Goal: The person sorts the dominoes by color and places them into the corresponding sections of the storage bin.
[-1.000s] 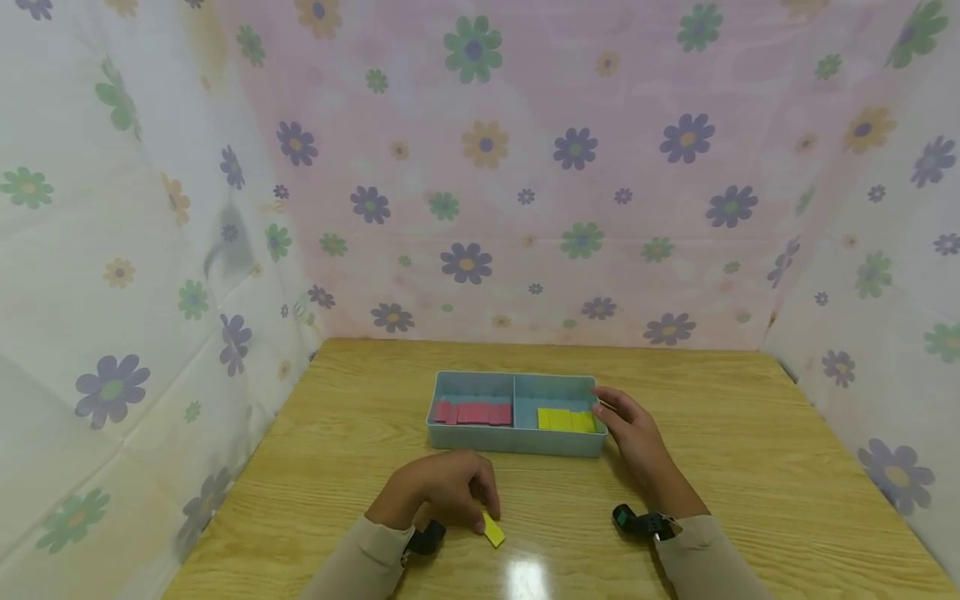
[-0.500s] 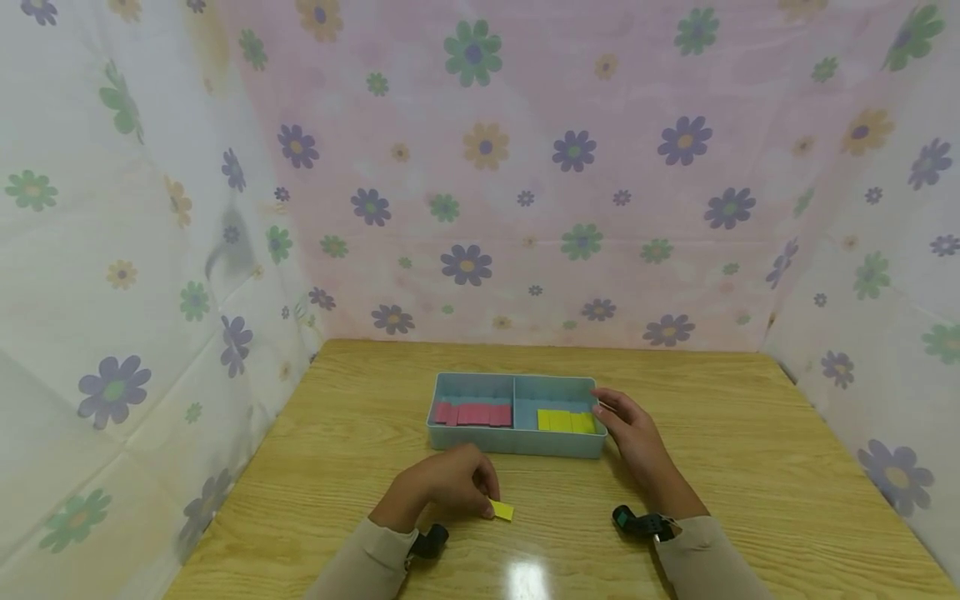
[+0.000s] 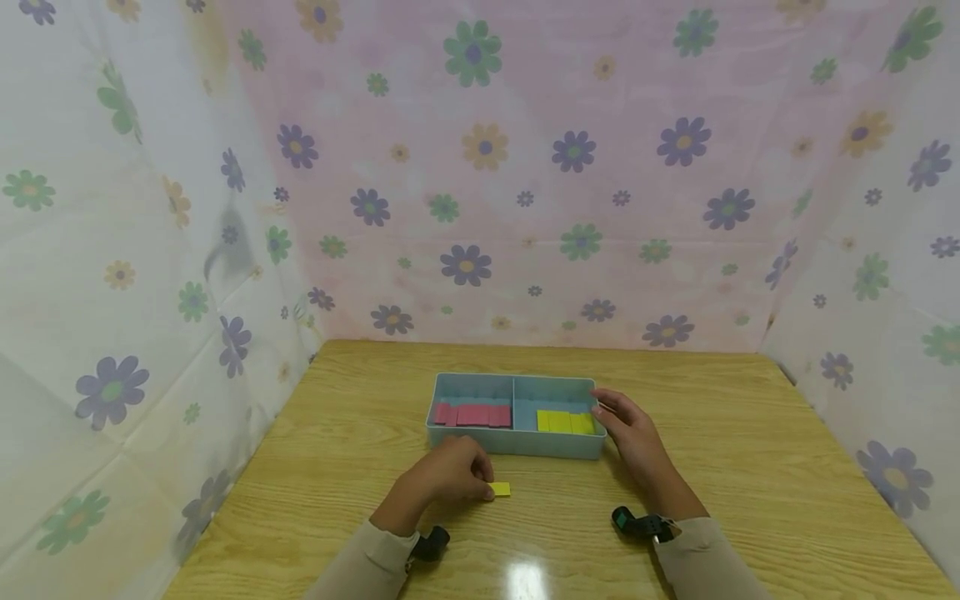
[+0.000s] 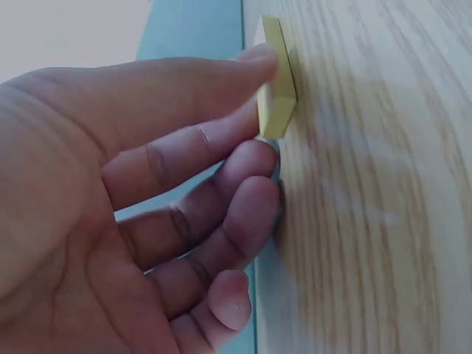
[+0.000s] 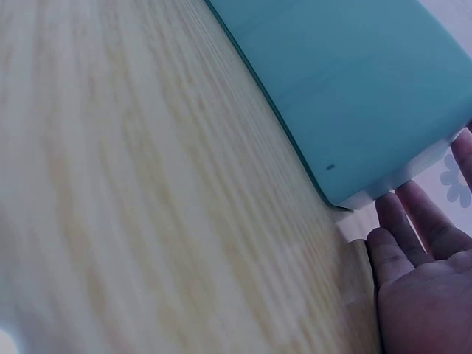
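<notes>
My left hand (image 3: 450, 473) pinches a small flat yellow tile (image 3: 501, 489) between thumb and forefinger, just in front of the box. Seen from the left wrist, the tile (image 4: 276, 81) stands close to the table and the other fingers (image 4: 251, 210) curl loosely below it. A light blue box (image 3: 517, 444) has two compartments. Pink tiles (image 3: 472, 415) lie in its left one and yellow tiles (image 3: 564, 422) in its right one. My right hand (image 3: 637, 437) is at the box's right end; in the right wrist view its extended fingers (image 5: 424, 210) touch the end wall.
The wood-grain table (image 3: 337, 400) extends around the box on all sides. Flowered cloth (image 3: 525, 167) hangs behind it and on both sides. Each wrist wears a black camera (image 3: 637, 523) on a strap.
My left hand has moved forward toward the box with the yellow tile, which has turned from slanting to lying nearly crosswise. The right hand and the box have stayed in place.
</notes>
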Demonstrator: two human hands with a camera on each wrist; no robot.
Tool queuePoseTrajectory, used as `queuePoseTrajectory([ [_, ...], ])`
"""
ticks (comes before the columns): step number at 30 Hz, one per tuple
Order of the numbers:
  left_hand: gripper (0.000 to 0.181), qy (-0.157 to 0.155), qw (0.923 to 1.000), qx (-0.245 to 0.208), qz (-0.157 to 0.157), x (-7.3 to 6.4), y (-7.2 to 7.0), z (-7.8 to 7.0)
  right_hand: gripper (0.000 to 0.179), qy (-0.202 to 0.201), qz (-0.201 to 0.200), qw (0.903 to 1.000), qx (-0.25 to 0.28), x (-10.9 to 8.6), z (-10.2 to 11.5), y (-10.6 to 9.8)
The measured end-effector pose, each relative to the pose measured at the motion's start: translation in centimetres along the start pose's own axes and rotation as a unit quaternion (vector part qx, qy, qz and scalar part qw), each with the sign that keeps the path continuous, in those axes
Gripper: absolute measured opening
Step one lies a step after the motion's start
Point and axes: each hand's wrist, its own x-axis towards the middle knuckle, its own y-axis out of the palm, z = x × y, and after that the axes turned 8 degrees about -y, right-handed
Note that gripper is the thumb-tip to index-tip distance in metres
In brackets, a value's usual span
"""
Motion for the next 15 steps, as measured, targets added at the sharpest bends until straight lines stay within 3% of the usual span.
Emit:
queuePoseTrajectory([
  [8,0.019,0.004,0.9977,0.050,-0.045,-0.1,0.9,-1.1,0.058,0.003,0.001,1.0000,0.006,0.0,-0.1,0.0],
  [15,0.020,0.010,0.9945,0.087,-0.058,0.1,1.4,-1.4,0.057,0.006,0.002,0.9999,0.010,0.0,-0.1,0.1],
])
